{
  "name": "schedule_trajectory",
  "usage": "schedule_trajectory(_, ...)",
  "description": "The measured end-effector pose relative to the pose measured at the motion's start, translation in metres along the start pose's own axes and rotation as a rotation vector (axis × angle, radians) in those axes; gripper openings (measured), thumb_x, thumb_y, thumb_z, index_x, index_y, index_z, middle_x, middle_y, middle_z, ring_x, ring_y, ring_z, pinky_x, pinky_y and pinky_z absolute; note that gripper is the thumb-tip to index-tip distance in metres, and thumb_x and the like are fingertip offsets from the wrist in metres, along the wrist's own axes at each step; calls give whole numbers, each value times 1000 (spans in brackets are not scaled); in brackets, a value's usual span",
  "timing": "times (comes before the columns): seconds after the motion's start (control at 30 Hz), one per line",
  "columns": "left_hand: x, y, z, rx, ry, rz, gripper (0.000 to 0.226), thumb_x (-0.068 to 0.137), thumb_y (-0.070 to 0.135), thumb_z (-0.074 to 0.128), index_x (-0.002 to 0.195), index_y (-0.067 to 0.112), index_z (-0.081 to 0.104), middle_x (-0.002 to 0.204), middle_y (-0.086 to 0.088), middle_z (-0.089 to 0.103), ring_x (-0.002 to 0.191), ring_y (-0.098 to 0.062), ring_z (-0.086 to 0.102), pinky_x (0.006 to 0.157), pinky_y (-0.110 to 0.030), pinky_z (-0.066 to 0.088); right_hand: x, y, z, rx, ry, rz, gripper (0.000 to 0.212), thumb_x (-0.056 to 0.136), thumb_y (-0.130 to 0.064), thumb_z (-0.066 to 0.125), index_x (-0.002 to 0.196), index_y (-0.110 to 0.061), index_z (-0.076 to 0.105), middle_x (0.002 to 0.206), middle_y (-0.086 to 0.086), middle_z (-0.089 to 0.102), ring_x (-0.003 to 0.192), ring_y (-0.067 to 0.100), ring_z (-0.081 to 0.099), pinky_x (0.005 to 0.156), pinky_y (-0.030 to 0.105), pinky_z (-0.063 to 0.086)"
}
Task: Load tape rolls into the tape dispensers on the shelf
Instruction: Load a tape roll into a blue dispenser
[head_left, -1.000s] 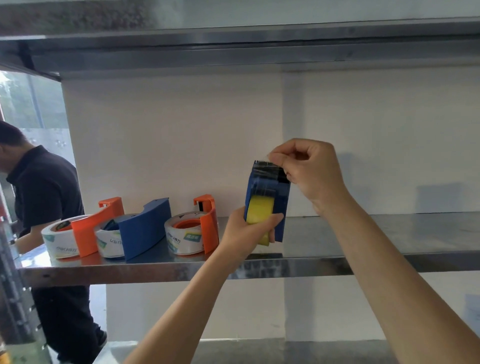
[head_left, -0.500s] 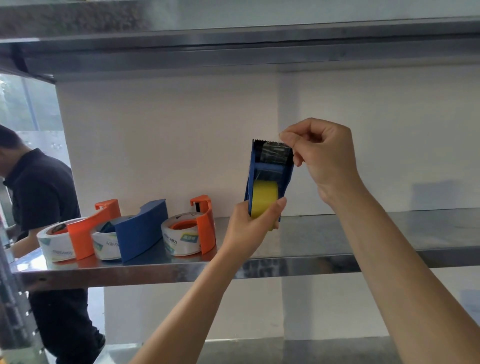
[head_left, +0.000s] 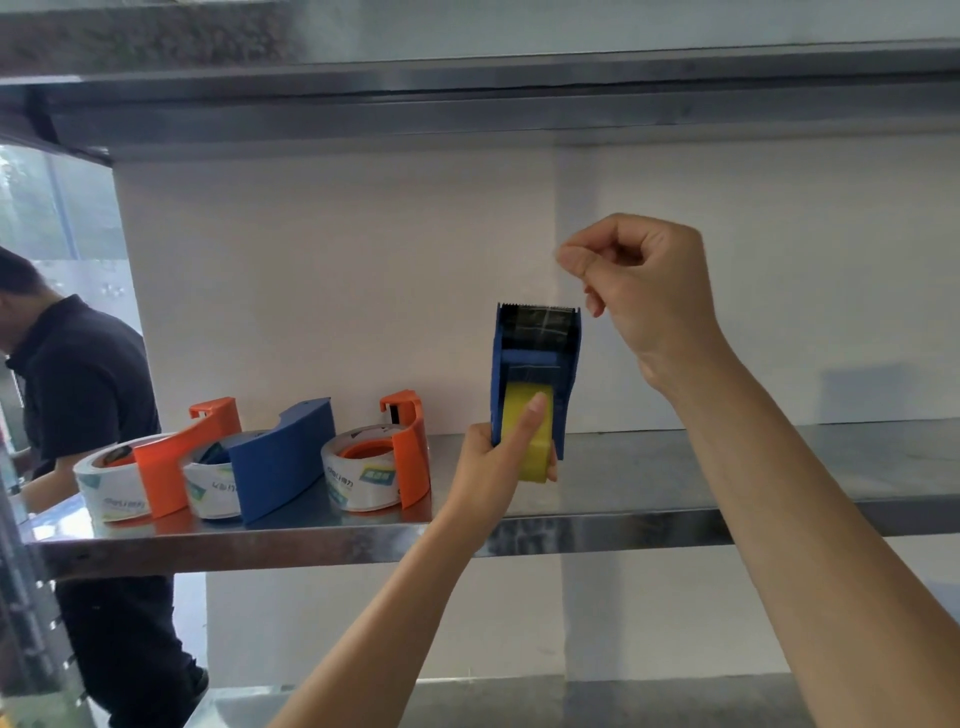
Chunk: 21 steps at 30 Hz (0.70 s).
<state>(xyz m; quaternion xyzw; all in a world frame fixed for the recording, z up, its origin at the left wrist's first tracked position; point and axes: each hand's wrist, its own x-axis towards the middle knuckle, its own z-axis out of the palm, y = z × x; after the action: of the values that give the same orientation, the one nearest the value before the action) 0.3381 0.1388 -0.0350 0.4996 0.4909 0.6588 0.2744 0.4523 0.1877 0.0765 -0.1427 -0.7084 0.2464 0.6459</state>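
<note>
- Left hand (head_left: 498, 457) wraps the base of blue dispenser (head_left: 535, 358), centre frame, above shelf (head_left: 727, 467); long axis upright, yellow roll (head_left: 535, 447) low, cutter (head_left: 537, 306) on top.
- Right hand (head_left: 644, 291) is up-right of cutter, apart; thumb pinched to curled forefinger, any clear tape unresolvable.

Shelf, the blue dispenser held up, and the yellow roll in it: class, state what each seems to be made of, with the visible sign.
Shelf: metal, probably stainless steel, with a brushed shine; it mirrors the orange dispenser.
Blue dispenser: moulded plastic, smooth, matt, one even colour.
Yellow roll: looks like plastic tape, slightly glossy; uncertain.
Clear tape across the dispenser's top: thin see-through film with bright glints.
</note>
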Motion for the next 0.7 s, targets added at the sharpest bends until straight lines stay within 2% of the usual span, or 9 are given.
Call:
schedule_trajectory(0.03,-1,-2,-1,-13,6,-7,29,93,34,53,70,19,44,41,20,59,47,11,57,48,-1,40,0,1,0,-1,-9,8,17,80,-9,71,69,-23,69,59,5,59,51,14,49,55,27,48)
schedule_trajectory(0.1,-3,-7,-4,-54,36,-42,18,90,34,58,85,19,50,64,15,64,66,2,59,60,-11,41,-2,3,-1,7,0,35,18,80,-8,71,68,-22,69,56,1,57,48,14,48,53,25,47)
schedule_trajectory(0.13,-3,-9,-6,-63,62,-48,22,87,35,61,95,18,51,73,13,63,74,0,56,64,-16,39,-3,4,-3,13,18,47,18,80,-8,71,69,-22,69,56,0,57,48,14,48,52,25,47)
schedule_trajectory(0.17,-4,-8,-7,-59,89,-46,26,85,36,64,97,17,50,73,13,64,76,-2,56,65,-18,39,-4,5,-6,20,38,56,17,80,-9,71,70,-22,69,57,-3,59,49,14,49,52,25,48)
schedule_trajectory(0.3,-1,-8,-9,-23,163,72,32,83,27,69,65,16,44,41,12,57,44,3,55,53,-11,45,-8,12,-16,53,109,116,12,82,-12,71,74,-21,71,55,-13,60,52,10,53,59,30,55)
schedule_trajectory(0.37,0,-11,-8,-15,180,135,43,83,26,69,53,16,40,36,9,48,37,1,50,50,-15,43,-8,15,-19,76,148,156,12,82,-12,72,73,-21,71,53,-12,58,49,8,52,58,30,54)
schedule_trajectory(0.5,-1,-15,-4,-54,205,179,48,82,29,67,50,13,36,44,-1,35,34,-3,38,41,-14,34,-9,19,-24,87,198,224,12,83,-12,71,74,-20,71,57,-5,56,47,6,50,57,30,54)
schedule_trajectory(0.6,1,-14,0,-78,237,201,52,86,23,64,46,15,33,37,4,33,29,-3,37,37,-12,33,-10,22,-27,87,225,246,11,82,-11,71,74,-18,71,60,1,55,47,7,49,55,31,54)
schedule_trajectory(0.7,2,-13,2,-76,249,209,51,85,24,66,46,14,35,41,-1,35,30,-3,38,37,-14,36,-11,24,-29,99,260,259,9,82,-10,71,75,-15,71,61,2,55,48,9,49,52,28,51)
